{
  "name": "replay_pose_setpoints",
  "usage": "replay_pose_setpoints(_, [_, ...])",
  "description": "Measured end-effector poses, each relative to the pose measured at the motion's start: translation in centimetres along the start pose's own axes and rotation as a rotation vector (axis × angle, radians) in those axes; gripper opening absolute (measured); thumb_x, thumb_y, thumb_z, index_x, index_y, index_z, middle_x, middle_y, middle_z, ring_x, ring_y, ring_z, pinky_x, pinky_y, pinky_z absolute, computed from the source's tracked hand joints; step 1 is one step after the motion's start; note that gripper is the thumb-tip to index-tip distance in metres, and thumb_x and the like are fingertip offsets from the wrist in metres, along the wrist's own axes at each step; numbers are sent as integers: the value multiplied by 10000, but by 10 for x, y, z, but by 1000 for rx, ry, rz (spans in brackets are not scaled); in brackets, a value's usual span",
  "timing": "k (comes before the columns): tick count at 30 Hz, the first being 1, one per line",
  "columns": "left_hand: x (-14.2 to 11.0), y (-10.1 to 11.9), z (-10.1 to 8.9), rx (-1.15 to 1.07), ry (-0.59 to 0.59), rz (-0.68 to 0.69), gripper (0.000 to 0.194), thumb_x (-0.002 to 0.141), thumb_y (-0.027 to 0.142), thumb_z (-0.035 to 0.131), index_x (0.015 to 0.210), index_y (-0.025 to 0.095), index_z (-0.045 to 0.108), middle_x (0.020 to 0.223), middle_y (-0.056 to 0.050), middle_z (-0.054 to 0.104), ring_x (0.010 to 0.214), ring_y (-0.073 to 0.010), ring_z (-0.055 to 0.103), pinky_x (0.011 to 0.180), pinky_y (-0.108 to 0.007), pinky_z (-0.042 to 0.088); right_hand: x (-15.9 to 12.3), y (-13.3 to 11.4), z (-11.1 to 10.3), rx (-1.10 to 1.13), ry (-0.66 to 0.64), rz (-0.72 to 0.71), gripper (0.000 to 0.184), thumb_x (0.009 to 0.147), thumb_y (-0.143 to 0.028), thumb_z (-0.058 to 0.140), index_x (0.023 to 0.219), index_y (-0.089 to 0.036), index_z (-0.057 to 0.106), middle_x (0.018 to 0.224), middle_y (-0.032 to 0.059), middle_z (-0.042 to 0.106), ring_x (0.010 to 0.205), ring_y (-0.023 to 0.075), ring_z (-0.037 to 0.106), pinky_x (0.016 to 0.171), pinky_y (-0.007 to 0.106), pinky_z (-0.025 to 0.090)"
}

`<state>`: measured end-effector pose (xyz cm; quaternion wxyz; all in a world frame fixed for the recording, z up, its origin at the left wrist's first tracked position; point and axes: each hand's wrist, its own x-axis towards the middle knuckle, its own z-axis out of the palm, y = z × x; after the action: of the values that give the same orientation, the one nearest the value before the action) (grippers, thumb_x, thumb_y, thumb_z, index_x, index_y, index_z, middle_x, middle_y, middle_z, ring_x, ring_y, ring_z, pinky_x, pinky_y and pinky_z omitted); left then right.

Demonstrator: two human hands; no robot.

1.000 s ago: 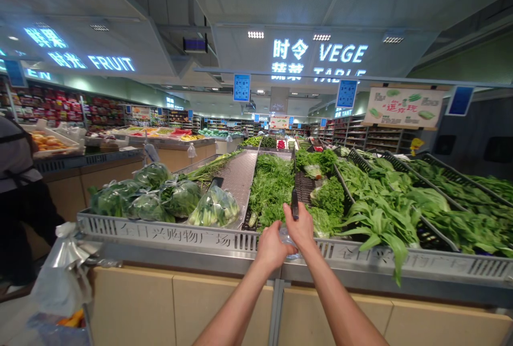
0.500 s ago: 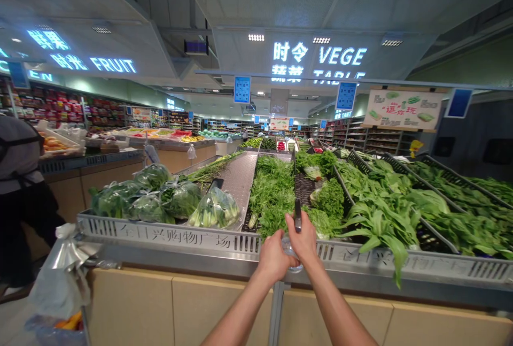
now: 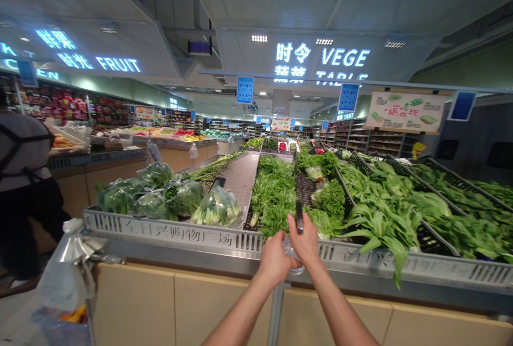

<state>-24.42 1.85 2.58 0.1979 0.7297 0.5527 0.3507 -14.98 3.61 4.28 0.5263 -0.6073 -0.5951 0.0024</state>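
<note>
The person's right hand was closed round a dark handle that poked up above the fingers; whatever lay below the grip was hidden, so its kind could not be told. The left hand, just beside it, was curled round a clear thing that showed only in part between the two hands, too covered to name. Both forearms were cut off by the bottom edge. The hands stood in front of the grey rail of a vegetable stand, covering some of it. Just beyond lay feathery greens, their near end partly behind the hands, with curly lettuce beside them. Long leafy greens to the right drooped over the rail and hid some of its lettering. Bagged vegetables sat to the left, near a small dark object mostly out of sight. Another person was cropped by the left edge. Overhead, a pole cut across the lower line of the lit vegetable sign, and the distant shelves were too small to make out.
</note>
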Motion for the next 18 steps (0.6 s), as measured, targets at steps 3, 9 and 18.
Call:
replay_pose_setpoints(3, [-2,-2,1,-7,-12,3,548,423,261,694,930,184,503,904,-33,599,851,-208,529,674,-248,402,-3,1,0,6,4,-15,385,735,-497,363,847,-161,512,719,47,588,641,159,544,570,245,378])
replay_pose_setpoints(9, [-10,-6,5,3,-69,-19,600,429,266,684,987,204,473,938,-22,593,869,-207,531,679,-246,405,-12,10,3,46,13,-58,405,733,-480,381,923,-145,504,821,78,587,719,174,548,634,277,402])
replay_pose_setpoints(18, [-33,-9,16,115,-146,-104,675,398,217,673,1034,162,453,976,-81,584,904,-250,532,737,-298,400,-50,29,6,116,-46,-69,370,749,-449,396,966,-159,470,858,82,585,782,192,545,683,296,405])
